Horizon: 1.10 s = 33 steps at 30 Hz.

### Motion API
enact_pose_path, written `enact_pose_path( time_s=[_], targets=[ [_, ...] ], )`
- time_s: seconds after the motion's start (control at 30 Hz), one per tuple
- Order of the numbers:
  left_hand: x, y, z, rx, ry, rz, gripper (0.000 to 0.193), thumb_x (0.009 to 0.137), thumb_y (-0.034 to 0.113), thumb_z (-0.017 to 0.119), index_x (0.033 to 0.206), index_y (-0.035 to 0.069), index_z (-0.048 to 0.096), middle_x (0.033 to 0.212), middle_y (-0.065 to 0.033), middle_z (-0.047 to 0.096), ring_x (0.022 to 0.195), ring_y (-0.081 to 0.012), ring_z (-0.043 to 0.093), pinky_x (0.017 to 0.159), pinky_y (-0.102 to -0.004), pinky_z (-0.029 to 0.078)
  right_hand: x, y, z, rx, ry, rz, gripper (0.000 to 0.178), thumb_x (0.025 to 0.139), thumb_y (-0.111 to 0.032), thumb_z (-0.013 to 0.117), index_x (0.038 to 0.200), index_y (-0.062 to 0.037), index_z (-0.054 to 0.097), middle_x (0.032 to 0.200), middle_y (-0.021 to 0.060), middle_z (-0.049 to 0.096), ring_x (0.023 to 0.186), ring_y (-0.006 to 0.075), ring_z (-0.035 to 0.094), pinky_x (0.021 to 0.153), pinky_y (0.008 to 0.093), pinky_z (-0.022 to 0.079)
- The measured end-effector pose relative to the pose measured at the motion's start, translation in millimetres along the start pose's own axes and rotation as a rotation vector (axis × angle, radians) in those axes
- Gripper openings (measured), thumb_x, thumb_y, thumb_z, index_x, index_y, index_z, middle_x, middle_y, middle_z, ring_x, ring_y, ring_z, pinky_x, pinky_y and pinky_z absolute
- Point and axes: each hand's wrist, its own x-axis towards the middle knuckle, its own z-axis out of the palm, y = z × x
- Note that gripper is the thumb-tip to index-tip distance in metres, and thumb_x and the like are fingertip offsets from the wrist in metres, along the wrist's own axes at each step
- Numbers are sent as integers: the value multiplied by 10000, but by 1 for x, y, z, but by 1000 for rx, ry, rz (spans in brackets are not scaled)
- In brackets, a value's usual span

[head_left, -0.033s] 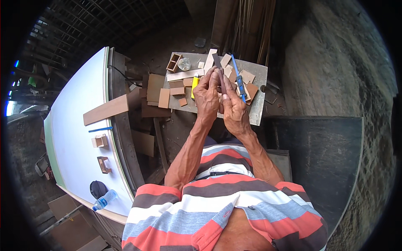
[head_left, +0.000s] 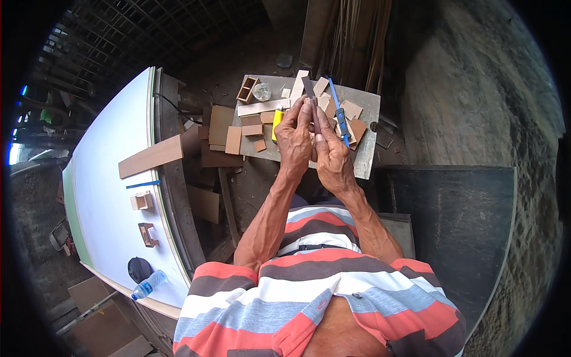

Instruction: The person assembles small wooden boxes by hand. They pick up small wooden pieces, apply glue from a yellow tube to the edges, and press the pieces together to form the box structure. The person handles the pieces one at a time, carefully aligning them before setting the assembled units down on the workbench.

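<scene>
Both hands meet above a small work board (head_left: 370, 143), pinching a narrow dark brown strip (head_left: 316, 113) whose exact kind I cannot make out. My left hand (head_left: 294, 140) is closed, its fingertips pressed at the strip's upper left side. From the right, my right hand (head_left: 334, 156) is closed with its thumb laid along the strip. A second dark flat piece (head_left: 307, 85) shows just beyond the fingertips. Close to my left hand is a yellow object (head_left: 277, 124). A blue-and-dark tool (head_left: 341, 116) lies beside my right hand. Whatever sits under the palms is hidden.
Small wood pieces (head_left: 252, 129), an open divided wooden box (head_left: 247, 89) and a clear container (head_left: 261, 91) are on the board. At left stands a white-topped table (head_left: 107, 172) bearing a plank (head_left: 150, 156), small wooden parts and a water bottle (head_left: 148, 284). A dark panel (head_left: 458, 232) is at right.
</scene>
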Motion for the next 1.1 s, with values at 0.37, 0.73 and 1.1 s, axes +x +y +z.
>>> enact_pose_path(
  time_s=[0.37,0.73,1.1],
  targets=[
    [2,3,-22,-228,-172,-138,238,920,140,636,1086,-28,664,854,-10,594,704,-65,516,623,-211,442,29,-13,-31,-113,-81,119,522,950,-68,398,1465,-138,356,658,112,580,610,214,613,573,380,488],
    [3,4,-17,-100,-206,-71,247,972,255,574,867,32,580,677,19,518,601,-60,512,515,-219,410,-4,-15,-16,423,-87,323,500,965,-46,374,1462,-98,366,756,-3,534,595,48,474,531,198,438],
    [-11,-2,-7,242,-73,186,234,953,156,544,776,2,545,625,-29,484,599,-89,431,524,-279,389,4,-27,-20,485,-193,433,564,956,-83,422,1500,-122,280,646,-58,411,501,24,370,442,182,364]
  ],
)
